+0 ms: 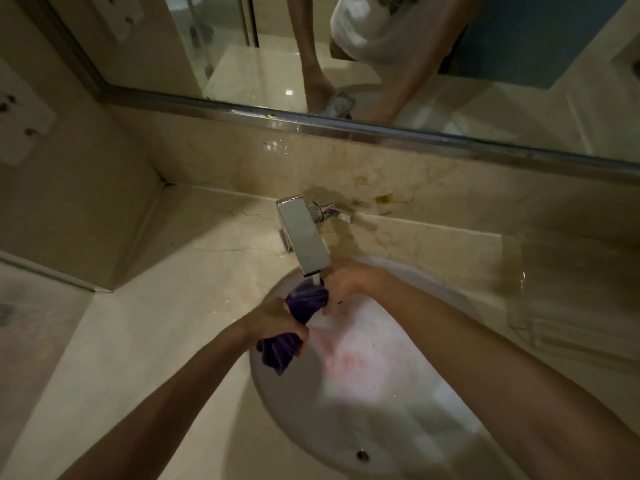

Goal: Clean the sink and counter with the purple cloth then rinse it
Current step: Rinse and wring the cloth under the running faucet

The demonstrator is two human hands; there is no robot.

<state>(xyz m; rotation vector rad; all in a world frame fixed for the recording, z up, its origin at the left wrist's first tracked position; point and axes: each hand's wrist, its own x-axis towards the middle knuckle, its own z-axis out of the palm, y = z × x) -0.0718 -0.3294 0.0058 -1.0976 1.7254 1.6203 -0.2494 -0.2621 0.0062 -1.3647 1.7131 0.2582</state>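
Observation:
The purple cloth (304, 303) is bunched into a twisted roll over the white oval sink (363, 410). My left hand (277, 323) grips its lower half, with a tail of cloth hanging below my fist. My right hand (346, 285) holds its upper end right under the spout of the chrome tap (303, 237). A thin stream of water falls from the spout onto the cloth. Pinkish smears show on the basin's inner wall.
The beige marble counter (156, 323) surrounds the basin, with a brownish stain on the backsplash behind the tap. A mirror (346, 64) runs along the back wall. Wall sockets sit at the far left. A clear tray-like item (571, 306) rests on the right counter.

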